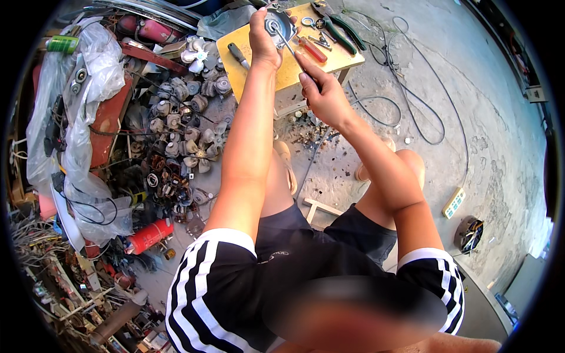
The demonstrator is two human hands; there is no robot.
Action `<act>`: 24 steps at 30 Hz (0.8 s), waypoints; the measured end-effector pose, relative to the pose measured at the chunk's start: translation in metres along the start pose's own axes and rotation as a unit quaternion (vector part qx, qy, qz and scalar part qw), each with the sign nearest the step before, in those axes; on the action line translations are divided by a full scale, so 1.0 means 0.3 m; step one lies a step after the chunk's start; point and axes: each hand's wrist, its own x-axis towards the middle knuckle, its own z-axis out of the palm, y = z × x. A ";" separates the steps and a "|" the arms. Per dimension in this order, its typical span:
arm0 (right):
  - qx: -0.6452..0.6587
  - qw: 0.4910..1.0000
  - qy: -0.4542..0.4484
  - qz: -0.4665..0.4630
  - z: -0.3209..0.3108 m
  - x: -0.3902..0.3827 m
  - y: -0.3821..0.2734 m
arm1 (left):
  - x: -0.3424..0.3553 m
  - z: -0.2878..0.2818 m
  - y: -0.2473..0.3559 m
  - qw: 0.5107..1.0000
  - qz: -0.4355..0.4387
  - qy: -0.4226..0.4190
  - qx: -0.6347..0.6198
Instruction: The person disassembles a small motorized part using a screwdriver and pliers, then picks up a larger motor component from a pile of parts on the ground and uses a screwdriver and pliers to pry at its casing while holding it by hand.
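My left hand (pixel 263 42) grips a round grey metal motor end cover (pixel 284 25) above the far part of a small yellow-topped table (pixel 256 85). A slim metal rod-like tool (pixel 286 43) is held in my right hand (pixel 325 97), its end reaching to the middle of the cover. Its handle, if any, is hidden by my fingers. Just right of the cover lie a screwdriver with a clear red handle (pixel 312 49), several bolts (pixel 322 41), a metal ring (pixel 307 22) and green-handled pliers (pixel 347 34). A dark-handled screwdriver (pixel 238 54) rests on the left side.
Many small motors (pixel 179 126) are heaped on the floor at left, beside plastic sheeting (pixel 97 88) and a red cylinder (pixel 150 235). Cable (pixel 406 88) loops over the floor at right, near a power strip (pixel 454 203) and a round tin (pixel 469 234).
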 end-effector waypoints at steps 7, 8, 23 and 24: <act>-0.185 0.983 0.012 -0.018 0.007 -0.017 -0.009 | 0.013 -0.047 -0.007 0.998 -0.001 0.029 0.059; -0.188 0.982 0.014 -0.024 0.006 -0.013 -0.004 | 0.014 -0.048 -0.005 0.997 0.002 0.031 0.072; -0.165 0.983 -0.079 -0.012 -0.118 -0.030 -0.199 | -0.027 -0.051 0.163 0.969 -0.112 -0.024 -0.217; -0.154 0.985 -0.082 0.005 -0.117 -0.031 -0.202 | -0.026 -0.044 0.159 0.970 -0.112 -0.027 -0.213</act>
